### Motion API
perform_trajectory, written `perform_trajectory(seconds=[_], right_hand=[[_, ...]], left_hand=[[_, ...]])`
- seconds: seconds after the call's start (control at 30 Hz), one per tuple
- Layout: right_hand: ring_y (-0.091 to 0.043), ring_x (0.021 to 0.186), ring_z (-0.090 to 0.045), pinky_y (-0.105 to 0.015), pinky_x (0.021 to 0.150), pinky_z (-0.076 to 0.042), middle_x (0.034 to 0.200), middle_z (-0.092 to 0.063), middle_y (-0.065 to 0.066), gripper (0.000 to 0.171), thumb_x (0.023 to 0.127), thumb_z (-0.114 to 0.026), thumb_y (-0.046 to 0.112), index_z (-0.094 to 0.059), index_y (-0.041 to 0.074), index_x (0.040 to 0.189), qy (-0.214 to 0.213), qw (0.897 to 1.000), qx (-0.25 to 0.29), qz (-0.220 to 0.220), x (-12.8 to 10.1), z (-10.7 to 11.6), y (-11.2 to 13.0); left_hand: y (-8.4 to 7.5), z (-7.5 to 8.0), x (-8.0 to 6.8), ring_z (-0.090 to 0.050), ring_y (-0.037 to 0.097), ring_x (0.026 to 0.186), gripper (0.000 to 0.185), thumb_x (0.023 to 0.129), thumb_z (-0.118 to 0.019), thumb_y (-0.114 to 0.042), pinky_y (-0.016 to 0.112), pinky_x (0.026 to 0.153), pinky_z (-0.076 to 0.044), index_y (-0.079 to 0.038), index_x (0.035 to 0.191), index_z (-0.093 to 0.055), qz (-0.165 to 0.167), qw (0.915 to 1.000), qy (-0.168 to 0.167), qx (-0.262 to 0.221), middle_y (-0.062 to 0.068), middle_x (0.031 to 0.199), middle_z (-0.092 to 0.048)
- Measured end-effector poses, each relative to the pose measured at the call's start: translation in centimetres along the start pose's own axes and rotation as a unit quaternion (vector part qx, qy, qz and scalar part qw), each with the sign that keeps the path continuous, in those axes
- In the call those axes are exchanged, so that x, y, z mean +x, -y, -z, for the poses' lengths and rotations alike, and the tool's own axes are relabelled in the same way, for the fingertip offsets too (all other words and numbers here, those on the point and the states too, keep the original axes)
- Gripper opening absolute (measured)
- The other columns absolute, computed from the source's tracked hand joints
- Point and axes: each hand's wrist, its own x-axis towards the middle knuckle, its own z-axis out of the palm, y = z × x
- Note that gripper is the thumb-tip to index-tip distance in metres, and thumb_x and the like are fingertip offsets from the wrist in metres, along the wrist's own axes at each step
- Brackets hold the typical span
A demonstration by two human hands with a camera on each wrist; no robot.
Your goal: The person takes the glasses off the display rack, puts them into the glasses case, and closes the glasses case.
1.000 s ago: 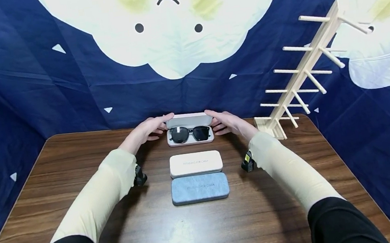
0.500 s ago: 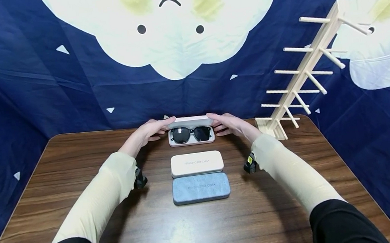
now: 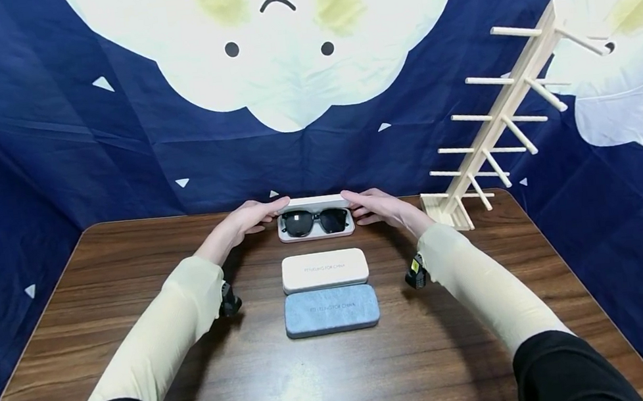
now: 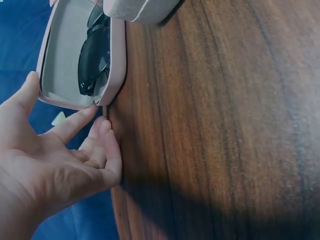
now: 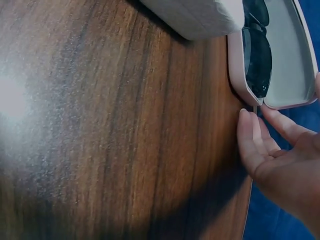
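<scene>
An open pink glasses case [image 3: 316, 233] lies at the far edge of the table with dark sunglasses [image 3: 313, 221] inside. Its lid [image 3: 312, 201] is tipped low over them. My left hand [image 3: 263, 214] touches the lid's left end and my right hand [image 3: 365, 202] its right end, fingers fairly straight. In the left wrist view the left hand [image 4: 65, 150] has its thumb behind the lid and its forefinger at the corner of the case [image 4: 60, 65]. The right wrist view shows the right hand [image 5: 275, 150] mirrored at the case [image 5: 295, 75], beside the sunglasses [image 5: 257, 60].
A closed cream case [image 3: 325, 269] and a closed blue felt case [image 3: 331, 310] lie in a row nearer to me on the wooden table [image 3: 341, 377]. A wooden peg rack [image 3: 492, 128] leans at the back right. Blue cloth with cloud prints hangs behind.
The pink case's lid has come down from nearly upright to low over the sunglasses. Both hands have followed it down at its ends.
</scene>
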Motion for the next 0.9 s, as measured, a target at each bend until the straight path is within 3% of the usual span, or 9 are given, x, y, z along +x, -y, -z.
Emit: perform_trajectory(seconds=[0.3,0.6,0.9], right_hand=[[-0.034,0.141,-0.049,-0.047,0.115,-0.048,0.157,-0.044,-0.020,0.065,0.106,-0.052,0.043,-0.044,-0.003,0.151,0.019,0.999,-0.017,0.036,0.0,0.1,-0.5],[-0.033,0.140,-0.046,-0.048,0.117,-0.045,0.159,-0.040,-0.022,0.063,0.108,-0.050,0.037,-0.039,-0.007,0.153,0.037,0.998,-0.022,0.054,-0.4,0.1,-0.7],[-0.029,0.134,-0.048,-0.049,0.118,-0.044,0.154,-0.045,-0.024,0.056,0.110,-0.049,0.030,-0.042,-0.007,0.151,0.056,0.996,-0.033,0.066,-0.4,0.4,-0.9]], left_hand=[[0.7,0.0,0.3,-0.034,0.028,0.154,0.090,0.091,-0.063,-0.069,0.044,0.128,-0.031,-0.008,0.156,-0.044,-0.009,0.9999,0.009,0.008,0.010,0.167,-0.035],[1.1,-0.2,-0.1,-0.030,0.026,0.157,0.081,0.093,-0.065,-0.062,0.047,0.129,-0.027,-0.009,0.152,-0.049,-0.041,0.9990,0.015,-0.002,0.009,0.166,-0.039],[1.6,-0.3,0.2,-0.031,0.027,0.156,0.078,0.093,-0.067,-0.060,0.047,0.128,-0.028,-0.008,0.151,-0.051,-0.047,0.9988,0.012,0.009,0.009,0.166,-0.038]])
